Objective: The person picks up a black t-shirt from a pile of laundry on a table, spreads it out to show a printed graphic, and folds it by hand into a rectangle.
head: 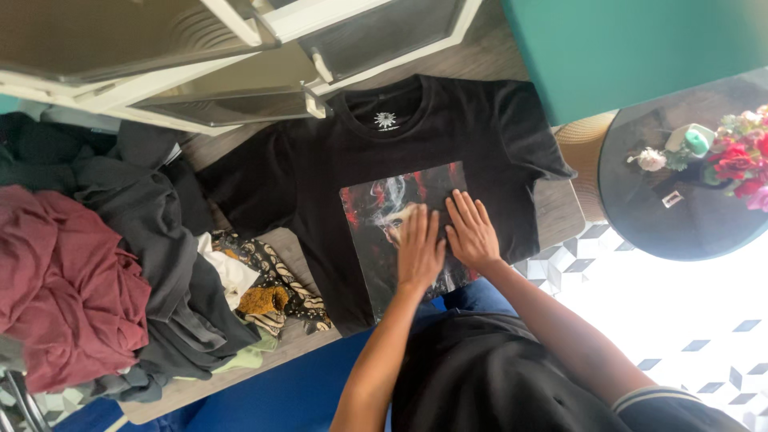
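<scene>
The black T-shirt [320,172] is lying spread flat, front up, on the wooden tabletop [560,212]. The left hand [419,250] and right hand [472,232] are pressing side by side on its printed panel [376,232], fingers [464,210] extended flat and slightly apart, clamping nothing. A pile of clothes [96,280] is sitting well to the left.

Daylit, floor [656,280] glare blown out, sharp

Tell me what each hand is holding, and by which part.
Nothing is held. The left hand and right hand lie flat, fingers open, side by side on the printed picture on the front of the black T-shirt.
</scene>
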